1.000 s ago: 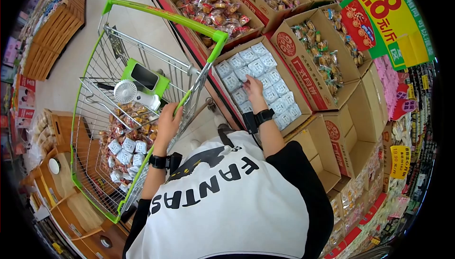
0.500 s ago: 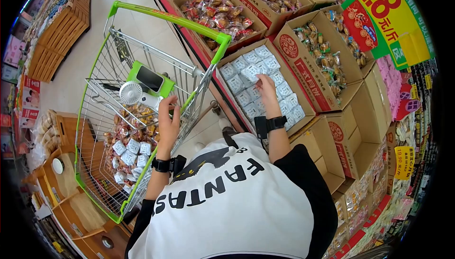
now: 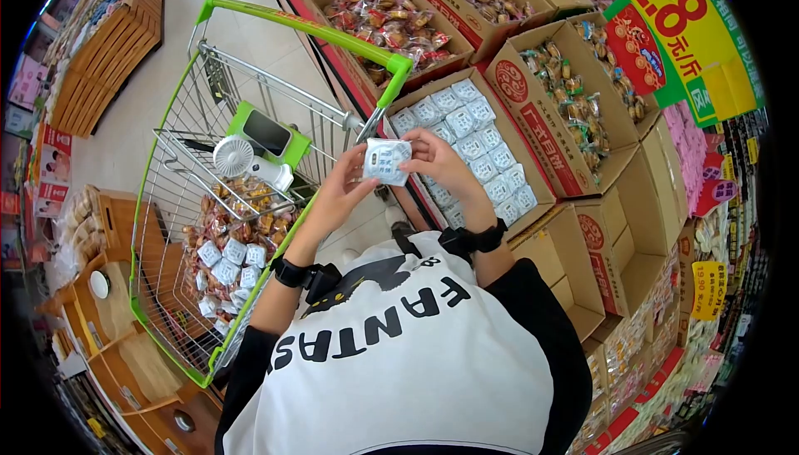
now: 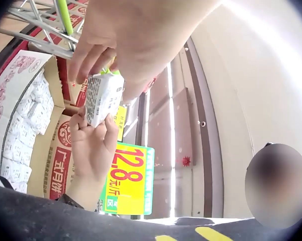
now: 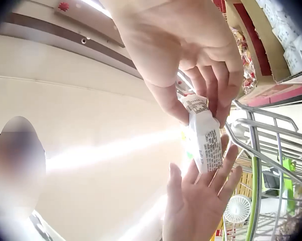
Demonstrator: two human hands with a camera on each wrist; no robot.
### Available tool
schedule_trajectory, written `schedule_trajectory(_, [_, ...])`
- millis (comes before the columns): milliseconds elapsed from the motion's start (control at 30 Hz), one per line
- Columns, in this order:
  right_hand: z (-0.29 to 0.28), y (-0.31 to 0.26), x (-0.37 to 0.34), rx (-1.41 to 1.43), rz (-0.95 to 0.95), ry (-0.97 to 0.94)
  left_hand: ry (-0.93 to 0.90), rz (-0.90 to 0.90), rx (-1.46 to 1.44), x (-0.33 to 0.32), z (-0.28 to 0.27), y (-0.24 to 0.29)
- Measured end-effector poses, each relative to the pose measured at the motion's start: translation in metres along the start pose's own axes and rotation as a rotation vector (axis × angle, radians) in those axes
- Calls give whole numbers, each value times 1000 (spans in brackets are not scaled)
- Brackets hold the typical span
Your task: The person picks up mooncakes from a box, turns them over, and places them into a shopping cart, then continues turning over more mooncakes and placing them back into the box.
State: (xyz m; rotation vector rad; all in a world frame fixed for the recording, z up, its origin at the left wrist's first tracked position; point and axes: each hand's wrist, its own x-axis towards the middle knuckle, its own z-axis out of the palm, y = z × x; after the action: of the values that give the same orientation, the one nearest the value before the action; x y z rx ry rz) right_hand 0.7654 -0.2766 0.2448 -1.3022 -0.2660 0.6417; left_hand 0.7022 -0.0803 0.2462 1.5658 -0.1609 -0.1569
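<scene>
Packet (image 3: 388,162) in right-hand fingers (image 5: 216,80), small-print edge (image 5: 212,149) in wrist views only

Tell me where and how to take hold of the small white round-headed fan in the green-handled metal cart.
Take the fan by its slim white handle, near mid-length, probably best from above and the right in the head view. The handle points that way, away from the broad round grille, and nothing visibly covers it.

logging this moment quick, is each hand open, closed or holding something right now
Left hand: open, fingers at the white packet.
Right hand: holding the white packet between thumb and fingers.
</scene>
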Motion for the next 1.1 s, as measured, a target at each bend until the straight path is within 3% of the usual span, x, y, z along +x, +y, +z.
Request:
schedule_trajectory(167, [6, -2, -5, -17, -2, 13, 10, -164, -270, -4, 0, 5])
schedule_trajectory(267, [7, -8, -10, -48, -33, -33, 1, -152, -288, -9, 0, 4])
schedule_trajectory(367, [-9, -15, -12, -264, -65, -155, -3, -160, -270, -16, -3, 4])
schedule_trajectory(467, [-30, -61, -28, -566, -34, -104, -5, -158, -232, -26, -6, 1])
schedule_trajectory(667, [-66, -177, -78, -983, -276, 73, 43, -167, -173, -41, -15, -5])
schedule_trajectory(733, [-74, -213, -94, -1150, -436, 75, 41, -171, -168, -43, -14, -3])
schedule_trajectory(800, [-55, -255, -115, -1002, -288, 60, 48, -172, -163, -43, -12, -1])
schedule_trajectory(833, [-37, -272, -127, -1106, -256, 209, 65, -176, -181, -43, -11, 0])
schedule_trajectory(867, [-24, -280, -135, -1207, -221, 360, 83, -180, -200, -43, -10, 0])
schedule_trajectory(1100, [-25, -278, -128, -1321, -390, 353, 104, -180, -226, -42, -9, -3])
